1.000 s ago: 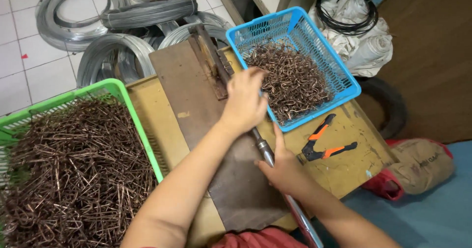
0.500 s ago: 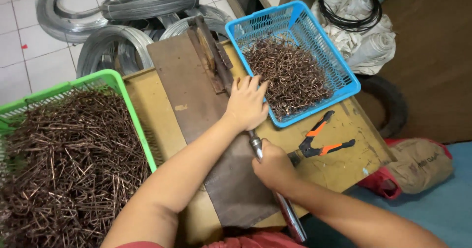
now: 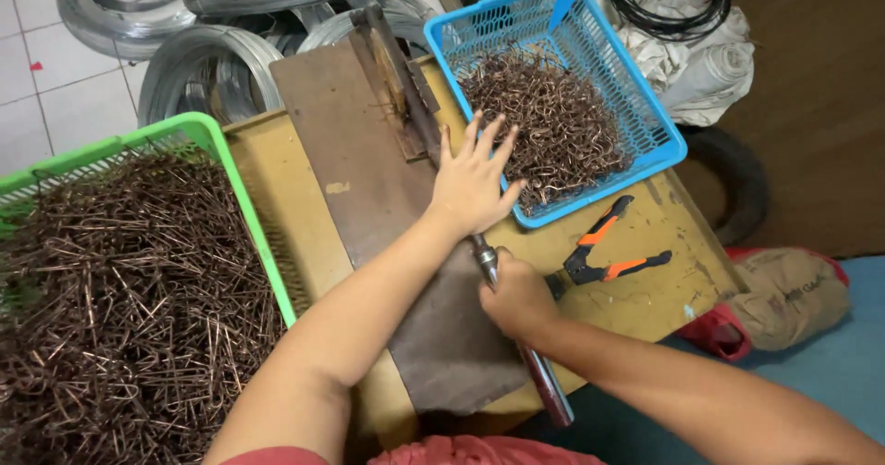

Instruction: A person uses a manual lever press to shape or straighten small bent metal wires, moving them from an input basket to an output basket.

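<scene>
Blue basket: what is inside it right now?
The blue basket holds a heap of bent, rusty-brown wire pieces. The left hand lies flat at its near corner, fingers spread over the rim, covering whatever sits beneath; the basket floor under the heap is hidden.

A green plastic basket (image 3: 198, 138) heaped with straight brown wire pieces (image 3: 120, 308) sits at the desk's (image 3: 664, 281) left. Orange-and-black pliers (image 3: 604, 253) lie on the desk near coils of grey steel wire (image 3: 198, 73) on the tiled floor (image 3: 55, 96).

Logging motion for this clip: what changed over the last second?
The left hand slid back from over the blue basket and now lies flat with fingers spread at its near edge. The right hand kept its grip on the metal lever handle, drawing it slightly nearer. The green basket, pliers and wire coils stayed put.
</scene>
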